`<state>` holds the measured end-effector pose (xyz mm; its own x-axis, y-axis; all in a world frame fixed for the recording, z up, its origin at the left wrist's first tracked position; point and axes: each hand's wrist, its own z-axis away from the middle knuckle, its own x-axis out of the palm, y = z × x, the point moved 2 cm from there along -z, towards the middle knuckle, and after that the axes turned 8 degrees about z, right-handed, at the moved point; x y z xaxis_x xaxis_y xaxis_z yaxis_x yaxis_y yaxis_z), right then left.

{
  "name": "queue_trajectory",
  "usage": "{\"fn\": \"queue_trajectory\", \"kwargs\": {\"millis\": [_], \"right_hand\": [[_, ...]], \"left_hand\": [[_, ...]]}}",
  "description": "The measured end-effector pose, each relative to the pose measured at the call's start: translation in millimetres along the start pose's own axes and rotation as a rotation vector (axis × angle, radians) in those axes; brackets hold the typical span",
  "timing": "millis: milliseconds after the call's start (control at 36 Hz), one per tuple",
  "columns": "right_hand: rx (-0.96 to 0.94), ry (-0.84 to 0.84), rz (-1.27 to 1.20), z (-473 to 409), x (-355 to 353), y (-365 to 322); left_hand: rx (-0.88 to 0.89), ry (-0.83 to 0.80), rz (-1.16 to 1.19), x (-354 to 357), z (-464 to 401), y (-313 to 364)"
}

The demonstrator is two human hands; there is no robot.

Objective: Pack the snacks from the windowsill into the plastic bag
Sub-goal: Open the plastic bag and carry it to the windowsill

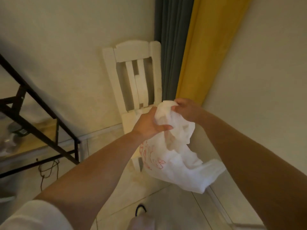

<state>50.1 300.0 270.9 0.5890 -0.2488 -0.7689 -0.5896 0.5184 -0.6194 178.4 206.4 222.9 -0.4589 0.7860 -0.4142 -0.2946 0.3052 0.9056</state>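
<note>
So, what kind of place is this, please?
Probably a room in a home: a white wooden chair against the wall, grey and yellow curtains, a tiled floor. Both hands hold a plastic bag.

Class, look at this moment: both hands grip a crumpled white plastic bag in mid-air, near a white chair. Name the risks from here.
1. The plastic bag is bunched between the left hand and the right hand, its mouth not visibly open; hard tugging might tear the thin film.
2. No snacks or windowsill are in view, so packing cannot start yet.
3. Its loose lower end could snag on the white chair.
</note>
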Motion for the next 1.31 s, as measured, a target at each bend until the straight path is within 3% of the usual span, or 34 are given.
{"fn": "queue_trajectory", "kwargs": {"millis": [83,139,278,389,472,583,750,861,917,1000,1056,1139,1222,1278,1306], "right_hand": [[0.110,-0.080,-0.337,36,-7,16],[0.153,-0.116,-0.501,63,-12,30],[0.286,0.033,-0.524,121,-15,68],[0.336,0.047,-0.615,164,-7,82],[0.353,0.101,-0.687,197,-8,88],[0.469,0.271,-0.714,249,-10,105],[0.661,0.403,-0.723,341,4,127],[0.920,0.459,-0.257,402,15,140],[0.997,0.540,-0.164,430,21,146],[0.858,0.900,-0.612,460,27,141],[0.714,1.024,-0.680,477,25,129],[0.642,0.885,-0.271,493,23,114],[0.732,0.461,0.421,509,22,119],[0.821,0.272,0.503,525,25,131],[0.868,0.264,0.447,535,25,137]], "left_hand": [[-0.136,0.022,-0.261,20,27,-21],[-0.223,0.082,-0.280,35,47,-31],[-0.142,0.031,-0.031,99,93,-13],[-0.118,-0.042,-0.219,141,125,8],[-0.128,-0.066,-0.194,161,140,15],[-0.012,-0.098,-0.447,172,155,9],[0.133,-0.232,-0.506,185,183,10],[0.070,-0.381,-0.271,205,201,22],[0.046,-0.503,-0.193,216,215,34],[0.073,-0.587,-0.180,234,233,51],[0.104,-0.625,-0.134,248,246,61],[0.126,-0.676,-0.117,264,270,80],[0.166,-0.760,-0.122,283,293,104],[0.176,-0.835,-0.046,292,309,119],[0.189,-0.862,-0.035,298,316,124]]}}
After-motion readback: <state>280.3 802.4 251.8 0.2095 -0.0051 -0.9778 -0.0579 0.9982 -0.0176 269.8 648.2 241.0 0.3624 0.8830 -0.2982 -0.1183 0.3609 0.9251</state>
